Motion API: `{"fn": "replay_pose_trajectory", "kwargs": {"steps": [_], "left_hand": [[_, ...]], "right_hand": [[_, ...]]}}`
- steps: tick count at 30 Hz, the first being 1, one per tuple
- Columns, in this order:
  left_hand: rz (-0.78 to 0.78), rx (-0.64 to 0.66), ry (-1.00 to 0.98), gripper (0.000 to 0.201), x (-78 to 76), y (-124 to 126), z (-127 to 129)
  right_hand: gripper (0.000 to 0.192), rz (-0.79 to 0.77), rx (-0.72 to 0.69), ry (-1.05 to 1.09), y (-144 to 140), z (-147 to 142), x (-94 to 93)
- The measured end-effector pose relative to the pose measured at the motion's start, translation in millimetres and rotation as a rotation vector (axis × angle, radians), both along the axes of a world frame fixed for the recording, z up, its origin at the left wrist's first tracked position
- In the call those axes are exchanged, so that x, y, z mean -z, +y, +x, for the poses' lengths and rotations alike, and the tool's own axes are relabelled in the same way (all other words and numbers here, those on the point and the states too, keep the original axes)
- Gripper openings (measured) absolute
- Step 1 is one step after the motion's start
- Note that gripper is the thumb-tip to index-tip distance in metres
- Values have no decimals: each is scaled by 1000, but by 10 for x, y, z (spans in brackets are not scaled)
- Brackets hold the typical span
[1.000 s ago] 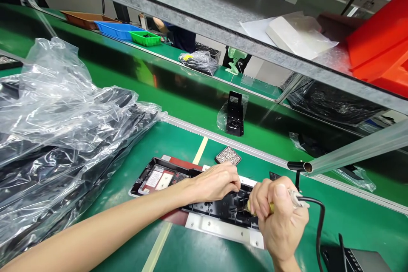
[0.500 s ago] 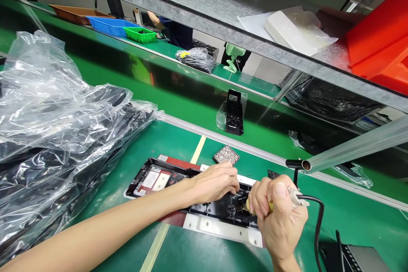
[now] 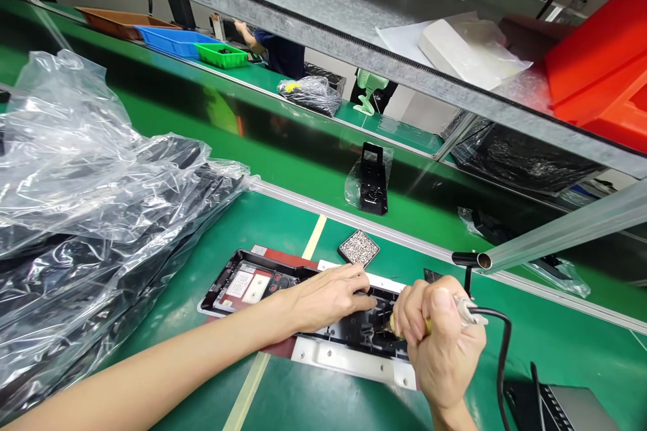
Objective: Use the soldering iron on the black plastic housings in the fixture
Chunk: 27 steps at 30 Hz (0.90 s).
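A long black plastic housing (image 3: pixel 348 326) lies open side up in a fixture with a white metal edge (image 3: pixel 348 359) and a dark red base. My left hand (image 3: pixel 336 293) rests over the middle of the housing, its fingers partly bent and a little apart, with nothing visible in them. My right hand (image 3: pixel 439 333) is closed in a fist round a yellow-handled corded tool, apparently a soldering iron (image 3: pixel 395 327), tilted with its tip down inside the housing. The tip itself is hard to make out. A small square tray (image 3: pixel 358 247) of tiny metal pieces sits just behind the housing.
Clear plastic bags with black parts (image 3: pixel 101 229) cover the left side. A metal shelf (image 3: pixel 323 30) crosses above, bearing a red bin (image 3: pixel 601 60). The black cord (image 3: pixel 505 357) hangs right of my right hand. Beyond the rail lies a black part (image 3: pixel 374 182); co-workers are at the back.
My left hand has drawn back slightly to the left and its fingers have loosened from a pinch near the tool. My right hand and the tool have hardly moved.
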<state>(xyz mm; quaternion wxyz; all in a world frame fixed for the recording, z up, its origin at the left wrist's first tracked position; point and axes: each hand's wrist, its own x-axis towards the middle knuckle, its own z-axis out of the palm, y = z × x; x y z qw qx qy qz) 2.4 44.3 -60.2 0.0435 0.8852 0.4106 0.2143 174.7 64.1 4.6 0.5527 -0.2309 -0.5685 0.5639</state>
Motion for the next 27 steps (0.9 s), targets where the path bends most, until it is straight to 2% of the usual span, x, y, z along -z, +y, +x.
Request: {"fn": "replay_pose_trajectory", "kwargs": {"steps": [4, 7, 10, 13, 15, 20, 27], "left_hand": [[18, 9, 5, 28, 4, -15, 20], [-11, -19, -90, 31, -24, -5, -5], [-61, -191, -211, 28, -44, 98, -98], [-136, -384, -222, 30, -38, 308, -246], [-157, -443, -211, 31, -23, 469, -334], [-209, -469, -165, 23, 50, 767, -397], [-248, -497, -84, 21, 129, 917, -386]], "right_hand": [[34, -10, 0, 7, -11, -3, 1], [34, 0, 4, 8, -15, 6, 15], [34, -5, -2, 2, -13, 21, 39], [33, -14, -5, 3, -9, 35, 70], [33, -13, -2, 4, -8, 42, 87], [34, -19, -4, 5, -4, 37, 84], [35, -28, 5, 7, 7, 16, 86]]}}
